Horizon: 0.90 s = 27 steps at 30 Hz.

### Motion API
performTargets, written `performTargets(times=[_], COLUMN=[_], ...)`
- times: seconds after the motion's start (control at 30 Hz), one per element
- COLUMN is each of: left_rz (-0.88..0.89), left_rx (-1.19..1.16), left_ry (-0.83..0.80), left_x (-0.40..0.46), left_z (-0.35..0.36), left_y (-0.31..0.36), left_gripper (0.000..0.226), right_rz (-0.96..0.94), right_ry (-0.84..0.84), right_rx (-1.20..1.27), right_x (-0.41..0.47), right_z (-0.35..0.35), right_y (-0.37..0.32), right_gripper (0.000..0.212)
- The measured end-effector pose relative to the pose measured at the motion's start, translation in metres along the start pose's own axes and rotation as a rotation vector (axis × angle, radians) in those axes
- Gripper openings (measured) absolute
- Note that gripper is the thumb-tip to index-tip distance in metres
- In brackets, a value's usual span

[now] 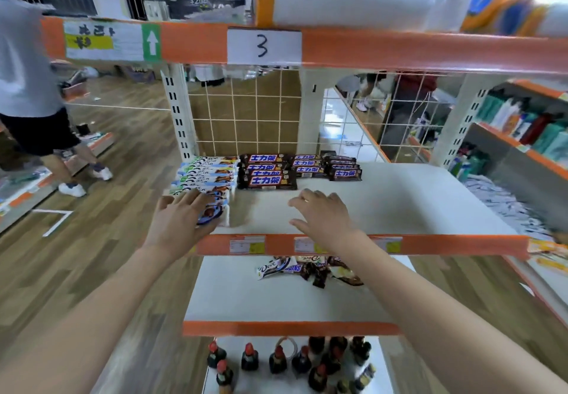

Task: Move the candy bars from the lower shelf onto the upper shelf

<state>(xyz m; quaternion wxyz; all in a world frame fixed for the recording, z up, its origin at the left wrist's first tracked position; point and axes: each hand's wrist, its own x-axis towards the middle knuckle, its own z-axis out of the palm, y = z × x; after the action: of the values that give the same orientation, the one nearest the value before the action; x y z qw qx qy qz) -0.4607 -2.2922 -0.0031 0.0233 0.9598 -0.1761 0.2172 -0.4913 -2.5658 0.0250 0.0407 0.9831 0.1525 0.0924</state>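
Note:
On the upper shelf (415,203) lie a row of white-and-blue candy bars (206,175) at the left and dark brown bars (267,172) in rows beside them. My left hand (181,218) rests with straight fingers on the nearest white-and-blue bar (215,209). My right hand (322,212) hovers over the bare shelf surface just in front of the brown bars, fingers relaxed, holding nothing. A small heap of candy bars (307,270) lies on the lower shelf (246,298) beneath my right wrist.
Dark bottles (289,360) with red caps stand on the bottom shelf. An orange beam marked 3 (264,44) runs overhead, with wrapped rolls above it. A person (33,111) stands at the left on the wooden floor. Another rack with goods (522,129) stands at the right.

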Motion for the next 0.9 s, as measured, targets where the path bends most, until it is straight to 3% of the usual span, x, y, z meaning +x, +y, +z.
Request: performTargets(times=[0.5, 0.67, 0.9], left_rz=[0.107, 0.208, 0.294], left_rx=[-0.187, -0.254, -0.328], left_ry=[-0.035, -0.002, 0.018], left_x=[0.017, 0.007, -0.013], left_z=[0.003, 0.009, 0.024], left_y=[0.158, 0.19, 0.218], left_gripper=[0.037, 0.054, 0.046], right_rz=[0.179, 0.173, 0.166], right_ry=[0.078, 0.104, 0.143], right_rx=[0.023, 0.024, 0.097], right_x=[-0.113, -0.14, -0.165], right_z=[-0.003, 0.006, 0.031], right_y=[0.1, 0.109, 0.102], right_gripper=[0.039, 0.033, 0.028])
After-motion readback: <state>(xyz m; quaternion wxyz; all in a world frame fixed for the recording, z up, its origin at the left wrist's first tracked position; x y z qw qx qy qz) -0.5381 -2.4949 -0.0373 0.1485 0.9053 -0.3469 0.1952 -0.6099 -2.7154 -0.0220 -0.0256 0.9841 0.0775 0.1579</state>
